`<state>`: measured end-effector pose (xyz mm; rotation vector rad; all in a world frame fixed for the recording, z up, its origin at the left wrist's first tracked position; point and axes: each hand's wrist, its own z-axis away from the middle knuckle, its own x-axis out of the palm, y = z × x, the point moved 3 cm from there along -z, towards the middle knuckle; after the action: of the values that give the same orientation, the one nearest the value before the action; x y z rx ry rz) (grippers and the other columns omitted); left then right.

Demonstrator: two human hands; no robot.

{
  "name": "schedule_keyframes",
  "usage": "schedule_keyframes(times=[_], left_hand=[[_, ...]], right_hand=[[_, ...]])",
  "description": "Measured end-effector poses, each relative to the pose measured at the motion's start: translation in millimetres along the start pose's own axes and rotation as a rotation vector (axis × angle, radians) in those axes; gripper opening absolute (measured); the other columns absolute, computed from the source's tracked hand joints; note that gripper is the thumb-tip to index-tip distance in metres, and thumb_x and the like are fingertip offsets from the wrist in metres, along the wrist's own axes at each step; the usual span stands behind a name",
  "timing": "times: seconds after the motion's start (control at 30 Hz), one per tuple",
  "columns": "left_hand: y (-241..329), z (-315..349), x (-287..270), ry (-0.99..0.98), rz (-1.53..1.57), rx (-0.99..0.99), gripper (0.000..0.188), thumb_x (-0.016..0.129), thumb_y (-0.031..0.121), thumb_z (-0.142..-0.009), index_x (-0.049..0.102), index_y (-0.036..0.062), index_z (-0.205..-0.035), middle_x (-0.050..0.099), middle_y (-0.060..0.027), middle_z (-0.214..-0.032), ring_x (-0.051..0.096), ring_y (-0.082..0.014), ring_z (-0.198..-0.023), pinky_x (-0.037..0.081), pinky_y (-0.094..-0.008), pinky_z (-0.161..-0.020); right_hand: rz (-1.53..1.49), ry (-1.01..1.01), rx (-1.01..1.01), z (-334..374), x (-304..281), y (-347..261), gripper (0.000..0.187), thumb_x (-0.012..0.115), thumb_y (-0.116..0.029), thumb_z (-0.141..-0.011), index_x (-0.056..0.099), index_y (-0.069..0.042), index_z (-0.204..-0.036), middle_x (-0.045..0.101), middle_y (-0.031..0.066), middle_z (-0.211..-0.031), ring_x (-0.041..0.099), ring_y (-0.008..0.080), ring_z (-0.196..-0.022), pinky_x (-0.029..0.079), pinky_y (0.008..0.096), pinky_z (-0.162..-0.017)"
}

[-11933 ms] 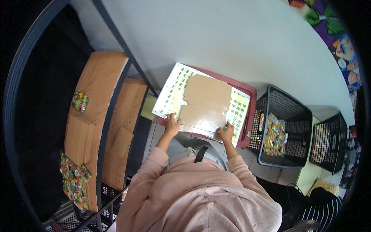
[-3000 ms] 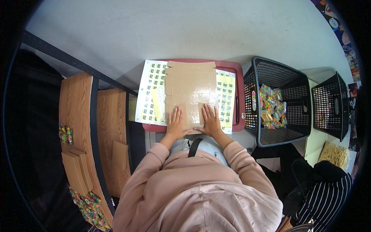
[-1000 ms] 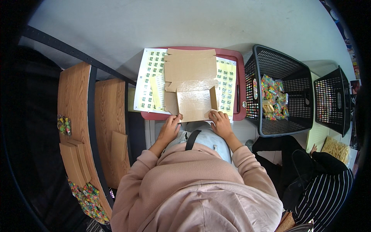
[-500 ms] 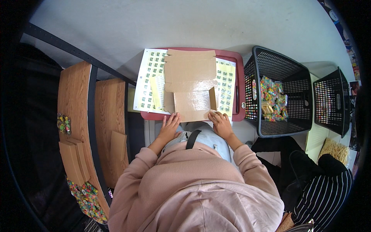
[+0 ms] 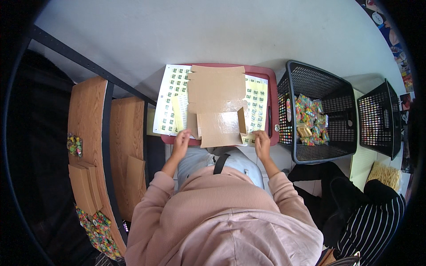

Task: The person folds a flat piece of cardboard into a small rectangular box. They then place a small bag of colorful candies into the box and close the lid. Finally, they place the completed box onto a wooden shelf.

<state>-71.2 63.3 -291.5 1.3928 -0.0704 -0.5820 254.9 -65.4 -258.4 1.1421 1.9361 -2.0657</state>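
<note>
Since half a second ago I see the near flap of the cardboard box blank [image 5: 217, 106] lying a little lower toward the body, and both hands have slid slightly outward along its near edge.

Far left, wooden shelves [image 5: 86, 128] carry a small heap of coloured sweets [image 5: 74, 145], some flat brown cartons [image 5: 84, 186] and, lower down, more bright wrapped sweets [image 5: 97, 228].

Next comes the left hand [image 5: 181, 141]. Its fingers curl against the blank's near-left corner; I cannot tell whether that grip is pinching the card or only pressing on it.

The blank lies on a red tray [image 5: 270, 111] on the white counter [image 5: 177, 35], over a sheet of green-and-white stickers [image 5: 171, 99]. Its long axis runs away from me, from the near edge of the tray to the far one. The far panel lies flat, while the near half has its side walls folded upright, so the open tray shape faces up and the loose flap points toward the body.

The right hand [image 5: 262, 142] sits at the near-right corner, fingers bent down onto the edge of the card and sticker sheet; whether it is clamping is unclear.

Right of the tray stands a black mesh basket [image 5: 319, 80] holding wrapped sweets, then a second black basket [image 5: 377, 117], well apart from the hands.
</note>
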Motion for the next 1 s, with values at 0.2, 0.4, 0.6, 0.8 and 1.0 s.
schedule_keyframes(times=[0.2, 0.4, 0.6, 0.8, 1.0], left_hand=[[14, -77, 2, 0.285, 0.206, -0.253, 0.045, 0.044, 0.031, -0.088, 0.045, -0.0043, -0.116, 0.054, -0.0134, -0.098, 0.055, -0.0173, -0.084, 0.046, -0.025, -0.062], [-9, -106, 11, 0.129, -0.258, -0.073, 0.045, 0.053, 0.027, -0.081, 0.047, -0.007, -0.11, 0.046, -0.0217, -0.11, 0.049, -0.0345, -0.092, 0.039, -0.0412, -0.084], [10, -86, 35, 0.295, -0.376, -0.116, 0.06, 0.06, 0.019, -0.074, 0.033, -0.0078, -0.121, 0.035, -0.025, -0.116, 0.034, -0.0369, -0.109, 0.028, -0.04, -0.096], [7, -85, 54, 0.373, 0.099, -0.322, 0.077, 0.064, 0.01, -0.07, 0.014, -0.0065, -0.126, 0.029, -0.0238, -0.119, 0.036, -0.0287, -0.107, 0.039, -0.0339, -0.085], [16, -87, 61, 0.298, 0.747, -0.536, 0.067, 0.066, 0.004, -0.067, 0.026, -0.0046, -0.12, 0.044, -0.0142, -0.108, 0.046, -0.021, -0.095, 0.038, -0.0324, -0.083]], right_hand=[[0.06, 0.148, 0.183, -84, 21, 15, 0.022, 0.059, -0.016, -0.077, 0.062, 0.0, -0.092, 0.061, 0.0144, -0.081, 0.06, 0.0201, -0.069, 0.047, 0.0295, -0.062], [0.19, 0.014, 0.231, -116, 42, 16, 0.039, 0.071, -0.022, -0.062, 0.062, 0.0, -0.093, 0.061, 0.0164, -0.083, 0.059, 0.0268, -0.073, 0.047, 0.034, -0.068], [0.261, 0.088, 0.185, -110, 44, -2, 0.032, 0.071, -0.017, -0.06, 0.062, -0.002, -0.086, 0.058, 0.0117, -0.083, 0.056, 0.0258, -0.074, 0.046, 0.0344, -0.068], [0.068, 0.244, 0.158, -106, 56, 6, 0.032, 0.071, -0.007, -0.058, 0.055, 0.001, -0.086, 0.056, 0.0104, -0.078, 0.053, 0.0214, -0.066, 0.044, 0.0316, -0.062], [0.038, 0.236, 0.246, -104, 55, -9, 0.04, 0.071, -0.007, -0.059, 0.052, 0.002, -0.093, 0.052, 0.0148, -0.088, 0.052, 0.0285, -0.083, 0.043, 0.0343, -0.074]])
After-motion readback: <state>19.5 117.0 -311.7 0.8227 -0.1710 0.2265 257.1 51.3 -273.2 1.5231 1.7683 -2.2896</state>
